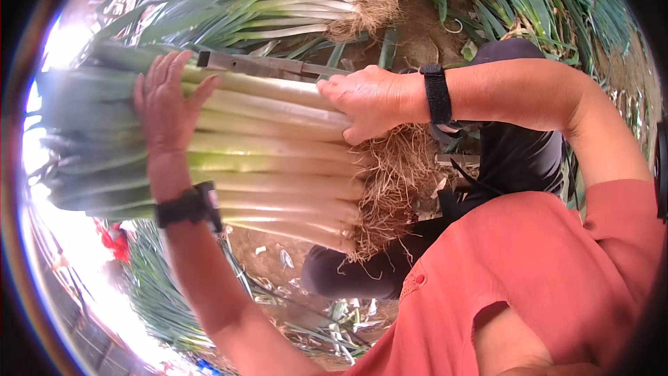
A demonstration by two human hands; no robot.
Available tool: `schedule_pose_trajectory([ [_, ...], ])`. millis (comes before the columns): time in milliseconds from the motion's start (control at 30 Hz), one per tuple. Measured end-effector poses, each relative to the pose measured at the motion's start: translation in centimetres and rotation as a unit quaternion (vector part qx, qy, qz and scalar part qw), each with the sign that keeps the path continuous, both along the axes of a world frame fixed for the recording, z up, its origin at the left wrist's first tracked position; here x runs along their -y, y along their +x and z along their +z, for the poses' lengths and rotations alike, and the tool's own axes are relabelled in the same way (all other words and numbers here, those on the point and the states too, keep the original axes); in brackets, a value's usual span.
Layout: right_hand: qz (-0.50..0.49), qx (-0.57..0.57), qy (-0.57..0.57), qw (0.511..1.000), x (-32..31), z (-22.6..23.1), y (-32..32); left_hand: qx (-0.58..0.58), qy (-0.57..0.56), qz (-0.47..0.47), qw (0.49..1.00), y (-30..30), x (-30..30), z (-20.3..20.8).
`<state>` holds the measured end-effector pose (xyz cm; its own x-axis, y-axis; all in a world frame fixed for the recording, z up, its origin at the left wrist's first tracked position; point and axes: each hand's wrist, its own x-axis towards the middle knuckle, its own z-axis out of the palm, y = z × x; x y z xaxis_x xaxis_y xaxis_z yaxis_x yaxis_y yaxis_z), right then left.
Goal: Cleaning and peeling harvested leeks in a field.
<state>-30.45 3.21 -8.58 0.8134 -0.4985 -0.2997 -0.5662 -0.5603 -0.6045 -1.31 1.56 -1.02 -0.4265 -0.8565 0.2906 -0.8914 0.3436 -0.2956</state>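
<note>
A broad row of leeks (pixel 278 157) lies side by side in front of me, green leaves to the left, thick white stalks in the middle. Their tangled brown roots (pixel 393 188) hang at the right end. My left hand (pixel 167 97) rests across the stalks where white turns to green, fingers stretched out and thumb apart. Over the root end of the farthest stalks, my right hand (pixel 369 103) is closed on a leek, fingers curled down around it. Its fingertips are partly hidden.
A metal bar (pixel 271 65) runs just behind the row. More leeks (pixel 299 3) lie on the soil beyond, with a green leafy pile (pixel 536 0) at the far right. Leaves (pixel 163 285) and scraps lie near left, by a red object (pixel 115 240). My knees flank the root end.
</note>
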Motion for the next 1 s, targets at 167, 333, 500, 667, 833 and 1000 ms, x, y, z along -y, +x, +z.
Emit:
schedule_pose_trajectory([
  [167,-0.023,0.014,0.035,0.999,0.8,-0.5,-0.4,-0.209,0.119,0.029,0.97,-7.0,-9.2,-2.7],
  [333,-0.013,0.005,0.193,0.981,1.8,1.8,-0.5,-0.199,0.204,0.023,0.958,-14.0,-13.9,-6.5],
  [500,-0.031,0.026,0.136,0.99,0.9,0.8,-0.3,-0.116,0.244,0.041,0.962,-16.5,-14.1,-8.3],
  [667,-0.029,0.047,0.16,0.986,1.2,1.0,-0.8,-0.149,0.255,0.06,0.954,-17.3,-14.4,-8.1],
  [833,-0.019,0.029,0.142,0.989,1.7,0.6,-0.8,-0.176,0.322,0.085,0.926,-17.3,-14.7,-7.2],
  [1000,-0.02,0.038,0.122,0.992,1.6,0.5,-0.7,-0.161,0.329,0.119,0.923,-17.7,-15.5,-6.4],
])
